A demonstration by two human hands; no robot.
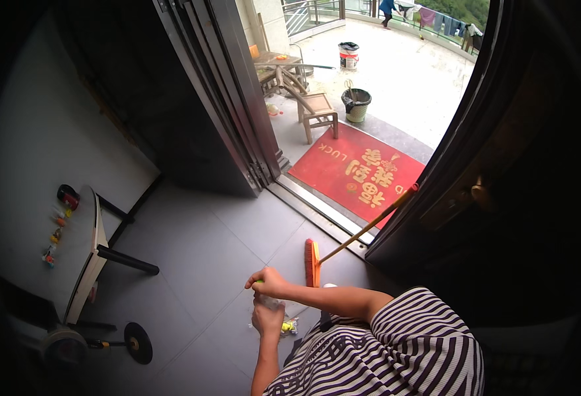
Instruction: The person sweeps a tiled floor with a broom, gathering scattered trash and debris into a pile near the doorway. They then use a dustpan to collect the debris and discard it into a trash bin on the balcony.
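My left hand (268, 319) is closed round a clear plastic container (269, 301), which looks like a bottle and is mostly hidden by my fingers. Just above it, my right hand (270, 283) grips a small green piece (259, 282) at the top, apparently a cap. A yellow wrapper or small packet (289, 326) lies on the grey tiled floor beside my left hand, with bits of debris about it. To the right of my hands an orange broom (316, 265) with red bristles stands on the floor, its long handle tilted towards the dark door.
At left a table (85, 247) bears small wrapped items and a dark red-and-black object; a round-based stand (138, 343) is nearby. Past the metal sill (320, 208) lie a red doormat (342, 163), a wooden chair (317, 104), a lined bin (356, 111) and a bucket (348, 60). A person stands far off.
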